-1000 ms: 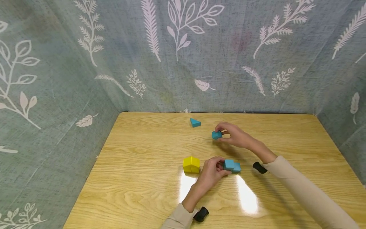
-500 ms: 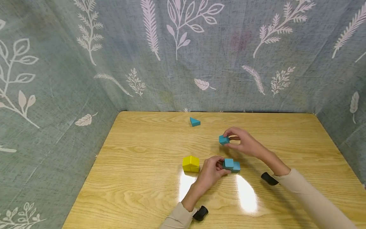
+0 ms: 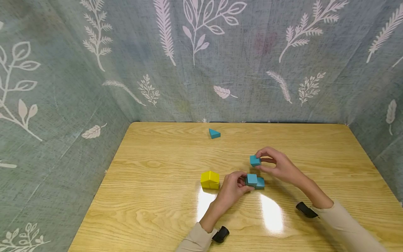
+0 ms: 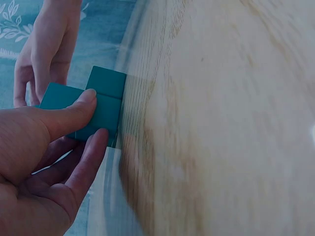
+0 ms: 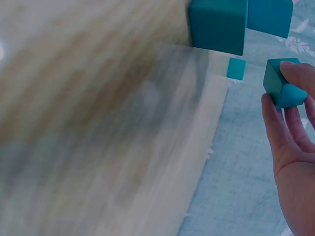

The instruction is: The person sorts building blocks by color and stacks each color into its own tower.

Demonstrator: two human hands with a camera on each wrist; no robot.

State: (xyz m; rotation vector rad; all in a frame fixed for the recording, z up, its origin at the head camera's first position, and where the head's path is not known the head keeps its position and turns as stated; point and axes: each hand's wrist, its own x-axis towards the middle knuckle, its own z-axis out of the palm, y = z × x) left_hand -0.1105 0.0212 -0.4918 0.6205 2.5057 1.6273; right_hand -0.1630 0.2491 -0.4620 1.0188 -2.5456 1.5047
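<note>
In the head view my left hand (image 3: 232, 188) grips a small stack of blue blocks (image 3: 252, 180) standing on the table. One block sits on top of another, with a lower block (image 3: 260, 183) beside them on the right. The left wrist view shows my thumb and fingers on both sides of the upper block (image 4: 61, 96) and the block under it (image 4: 106, 115). Just behind the stack, my right hand (image 3: 278, 167) pinches a blue cube (image 3: 255, 160) between thumb and fingers, held above the table. The right wrist view shows that cube (image 5: 284, 86) apart from the stack (image 5: 217, 27).
A yellow house-shaped group of blocks (image 3: 210, 180) stands left of my left hand. Near the table's back edge lies a blue triangular block (image 3: 214, 133). Patterned cloth (image 3: 239, 70) hangs behind the wooden table (image 3: 151, 206) and at its sides.
My right hand has brought the blue cube to the right and nearer, toward the stack. The left hand has stayed on the stack.
</note>
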